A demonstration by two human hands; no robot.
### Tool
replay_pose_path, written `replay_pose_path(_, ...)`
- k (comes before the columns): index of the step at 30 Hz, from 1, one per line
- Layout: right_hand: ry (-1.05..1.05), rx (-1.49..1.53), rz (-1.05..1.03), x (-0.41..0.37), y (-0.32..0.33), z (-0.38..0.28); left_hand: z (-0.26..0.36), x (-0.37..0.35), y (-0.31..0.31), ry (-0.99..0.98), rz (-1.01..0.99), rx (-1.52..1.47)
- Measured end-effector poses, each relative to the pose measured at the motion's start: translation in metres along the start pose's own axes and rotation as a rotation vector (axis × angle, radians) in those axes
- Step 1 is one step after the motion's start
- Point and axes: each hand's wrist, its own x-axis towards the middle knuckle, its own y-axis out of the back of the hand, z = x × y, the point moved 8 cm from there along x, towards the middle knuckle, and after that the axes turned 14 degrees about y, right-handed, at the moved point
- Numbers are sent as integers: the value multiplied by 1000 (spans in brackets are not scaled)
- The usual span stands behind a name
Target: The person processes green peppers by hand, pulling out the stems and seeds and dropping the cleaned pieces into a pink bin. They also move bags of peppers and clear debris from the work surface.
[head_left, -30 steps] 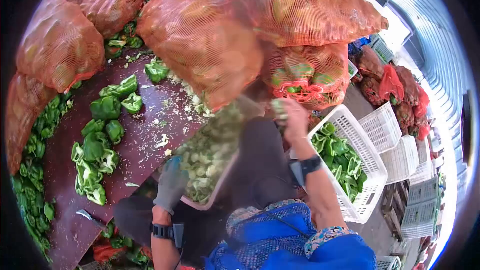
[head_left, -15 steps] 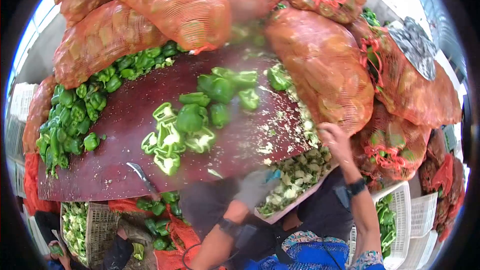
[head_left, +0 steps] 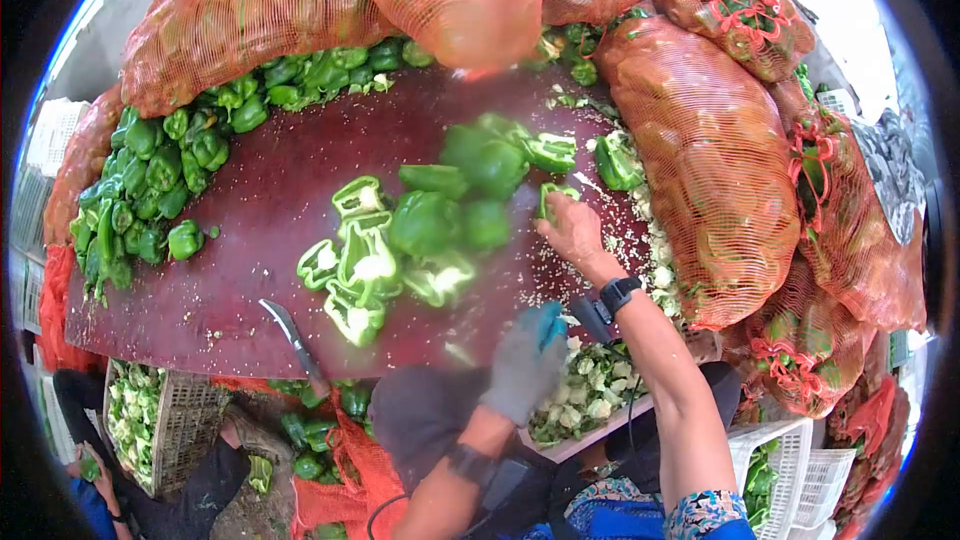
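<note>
My right hand [head_left: 575,230] reaches over the dark red tabletop [head_left: 250,280], its fingers closed on a cut green pepper piece [head_left: 547,202]. Near the table's front edge is my left hand [head_left: 530,360] in a grey glove, fingers curled, with something teal at the fingertips that I cannot make out. Whole peppers [head_left: 425,225] and opened pepper halves [head_left: 365,258] lie in the middle. Another cut pepper [head_left: 618,162] is beside the mesh sack. Below my hands, a tray [head_left: 595,390] holds pepper cores and scraps.
A knife [head_left: 290,340] lies at the front edge, left of my gloved hand. More peppers [head_left: 160,170] are heaped at the left. Red mesh sacks [head_left: 700,160] surround the back and right. At lower left, a co-worker's hand [head_left: 92,468] is beside a crate [head_left: 190,420].
My right hand has moved from the table's right edge up and left onto the pepper piece. My gloved hand has risen slightly. The view has shifted.
</note>
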Motion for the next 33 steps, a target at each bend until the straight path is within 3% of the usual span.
replay_pose_path(1,-21,39,8,-6,1,3,-5,4,4,-68,92,-36)
replay_pose_path(3,-62,253,55,-31,1,7,-19,5,7,-19,157,-300)
replay_pose_path(4,-73,364,60,-47,8,-5,-17,9,15,101,130,-524)
replay_pose_path(7,-59,547,-44,-95,29,-59,-33,8,6,2,144,-665)
replay_pose_path(9,55,630,-62,-117,34,-90,14,-3,36,-276,276,-138)
replay_pose_path(12,18,758,-34,-136,32,-95,16,-5,20,-204,-26,-300)
replay_pose_path(14,-119,837,29,-143,35,-93,21,-10,14,-190,-72,-381)
replay_pose_path(16,-26,621,70,-144,34,-89,19,-15,9,-289,35,-329)
replay_pose_path(20,70,425,179,-150,40,-98,5,-12,-3,-56,-76,-759)
replay_pose_path(23,86,411,218,-155,31,-97,8,-19,3,-111,-7,-604)
replay_pose_path(25,129,390,234,-155,32,-103,15,-22,14,-175,106,-300)
replay_pose_path(27,188,336,229,-154,35,-111,18,-22,15,-121,38,-379)
replay_pose_path(31,96,437,264,-155,38,-112,22,-28,15,-336,126,-92)
replay_pose_path(33,71,454,271,-156,41,-112,15,-26,10,-308,33,-188)
